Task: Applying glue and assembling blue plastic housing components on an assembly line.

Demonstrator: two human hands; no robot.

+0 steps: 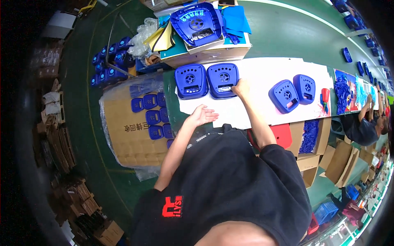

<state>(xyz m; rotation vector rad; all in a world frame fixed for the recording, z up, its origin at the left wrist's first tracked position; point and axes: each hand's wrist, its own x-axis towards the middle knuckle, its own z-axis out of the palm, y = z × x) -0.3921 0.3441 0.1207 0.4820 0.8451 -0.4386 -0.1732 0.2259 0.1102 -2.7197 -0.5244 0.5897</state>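
Two blue plastic housings stand side by side on the white-covered bench, the left housing [190,87] and the right housing [223,82]. Each has a row of round holes, a round grille and a rectangular window. My right hand [241,87] has its fingers closed at the lower right edge of the right housing; the fingertips are partly hidden. Below the pair, my left hand [201,116] is open, fingers stretched out and holding nothing. Farther right on the bench lie two more housings, a near one [283,98] and a far one [305,89].
Behind the bench, a larger blue shell [197,24] rests on a carton. A red-handled tool [325,95] lies at right. Several blue housings [153,117] sit on a cardboard sheet [123,141] at left. A carton of blue parts [308,137] and a co-worker [367,129] are at right.
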